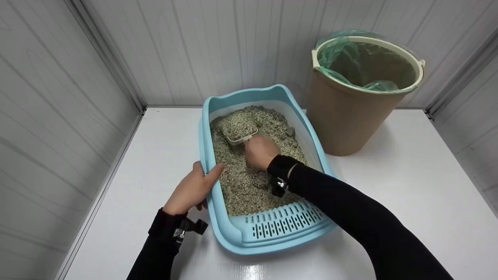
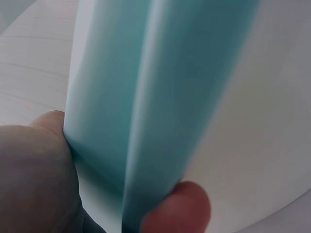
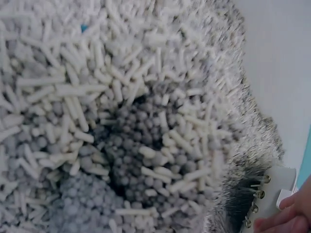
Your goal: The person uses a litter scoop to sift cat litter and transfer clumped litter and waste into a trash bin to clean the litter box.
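Observation:
A blue litter box (image 1: 272, 237) stands on the white table, filled with pale and grey cat litter (image 1: 245, 194). My left hand (image 1: 193, 189) grips its left rim, the thumb over the edge and the other fingers outside and underneath. In the left wrist view the thumb (image 2: 182, 211) presses against the blue rim (image 2: 146, 107). My right hand (image 1: 261, 151) holds a litter scoop (image 1: 240, 139) by its handle, which the fist mostly hides. Litter is heaped on the scoop in the upper left of the box. The scoop's edge (image 3: 274, 194) also shows at the lower right of the right wrist view.
Behind the box on the right stands a brown bin (image 1: 342, 116) with a green bag (image 1: 336, 50) in it. At the box's near end is a slotted blue panel (image 1: 286, 223). White panelled walls (image 1: 186, 50) rise at the back and sides of the table (image 1: 155, 144).

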Demonstrator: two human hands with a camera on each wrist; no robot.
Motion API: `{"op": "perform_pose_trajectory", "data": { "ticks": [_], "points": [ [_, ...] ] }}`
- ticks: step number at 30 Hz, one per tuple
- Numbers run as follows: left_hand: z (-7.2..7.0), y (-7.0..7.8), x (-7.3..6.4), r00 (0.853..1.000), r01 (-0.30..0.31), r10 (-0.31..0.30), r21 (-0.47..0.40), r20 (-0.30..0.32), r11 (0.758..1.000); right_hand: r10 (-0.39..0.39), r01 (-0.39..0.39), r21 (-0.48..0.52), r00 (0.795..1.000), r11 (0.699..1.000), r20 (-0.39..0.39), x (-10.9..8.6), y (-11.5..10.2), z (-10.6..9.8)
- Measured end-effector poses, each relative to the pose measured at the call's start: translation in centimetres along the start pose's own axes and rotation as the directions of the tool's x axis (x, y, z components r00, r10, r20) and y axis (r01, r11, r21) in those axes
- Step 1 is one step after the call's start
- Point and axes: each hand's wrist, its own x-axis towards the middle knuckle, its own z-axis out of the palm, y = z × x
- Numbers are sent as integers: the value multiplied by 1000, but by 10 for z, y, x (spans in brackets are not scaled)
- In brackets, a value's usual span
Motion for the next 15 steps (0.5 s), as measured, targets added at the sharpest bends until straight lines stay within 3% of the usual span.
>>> {"op": "perform_pose_trajectory", "data": {
  "ticks": [10, 15],
  "points": [
    [-3, -1, -2, 1000, -4, 4, -13, 8, 1000, 3, 1, 72, 999, 997, -51, -30, 4, -29],
    [-2, 0, -2, 1000, -12, 12, -10, 16, 1000, 45, -40, 99, 998, 994, -45, -42, 13, -39]
  ]
}}
